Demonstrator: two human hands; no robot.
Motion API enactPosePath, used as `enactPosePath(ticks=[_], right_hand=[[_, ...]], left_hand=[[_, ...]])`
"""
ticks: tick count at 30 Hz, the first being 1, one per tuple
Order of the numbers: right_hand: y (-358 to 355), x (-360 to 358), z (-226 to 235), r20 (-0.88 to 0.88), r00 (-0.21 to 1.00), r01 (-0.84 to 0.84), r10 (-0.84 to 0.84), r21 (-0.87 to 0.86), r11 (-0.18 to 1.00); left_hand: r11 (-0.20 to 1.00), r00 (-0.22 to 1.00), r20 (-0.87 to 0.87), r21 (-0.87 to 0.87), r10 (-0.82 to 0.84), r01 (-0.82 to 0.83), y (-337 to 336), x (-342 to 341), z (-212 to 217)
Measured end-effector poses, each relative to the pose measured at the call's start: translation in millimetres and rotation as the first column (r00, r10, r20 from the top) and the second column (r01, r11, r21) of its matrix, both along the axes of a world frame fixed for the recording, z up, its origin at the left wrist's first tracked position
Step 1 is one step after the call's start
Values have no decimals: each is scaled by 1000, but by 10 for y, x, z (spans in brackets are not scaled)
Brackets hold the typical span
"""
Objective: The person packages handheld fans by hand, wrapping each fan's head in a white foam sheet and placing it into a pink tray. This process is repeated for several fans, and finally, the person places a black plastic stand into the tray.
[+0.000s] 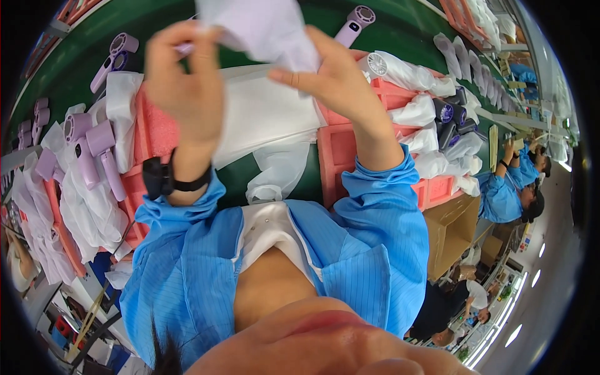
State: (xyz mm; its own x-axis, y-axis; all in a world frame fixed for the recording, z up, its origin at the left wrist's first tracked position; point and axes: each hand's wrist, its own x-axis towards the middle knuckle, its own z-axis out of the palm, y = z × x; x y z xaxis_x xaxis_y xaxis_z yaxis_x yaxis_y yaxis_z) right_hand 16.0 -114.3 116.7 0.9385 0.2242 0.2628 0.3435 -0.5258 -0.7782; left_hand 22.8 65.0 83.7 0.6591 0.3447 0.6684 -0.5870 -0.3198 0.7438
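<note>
A thin, translucent white bag (265, 31) with a lilac tint is held up at the top middle, partly cut off by the frame's edge. My right hand (334, 72) grips its right side, thumb across the lower corner. At the bag's left edge my left hand (184, 78) is smeared by motion with its fingers curled in. A small lilac bit shows by those fingers; what they pinch I cannot make out. Beneath both hands lies a stack of flat white bags (265, 112). One loose translucent bag (281, 172) hangs toward me.
Pink trays (340, 153) flank the stack. Lilac handheld fans (100, 140) and bagged ones lie at left; white-wrapped fans (406, 72) and dark fans (447, 112) are at right. Another lilac fan (355, 26) lies on the green surface. A cardboard box (450, 234) stands at my right; co-workers (512, 187) sit beyond.
</note>
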Motion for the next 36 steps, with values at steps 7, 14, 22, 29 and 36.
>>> enactPosePath(ticks=[7,14,22,29,36], right_hand=[[-720,455,93,-316,949,-53,7,-137,989],[-2571,1652,-1150,225,665,645,-712,-655,395],[-2694,2009,-1478,266,963,169,-42,-474,864],[-2444,1975,-1151,-14,991,67,-133,-808,585],[-1160,1226,328,-42,997,-83,72,-525,847]], left_hand=[[985,983,-60,-22,-171,170,-2,63,35],[702,734,-569,346,-371,623,-549,-115,-530],[516,694,-664,506,-279,691,-603,-164,-644],[550,545,-761,303,-353,779,-600,-100,-649],[931,931,-234,171,-279,322,-573,71,-521]])
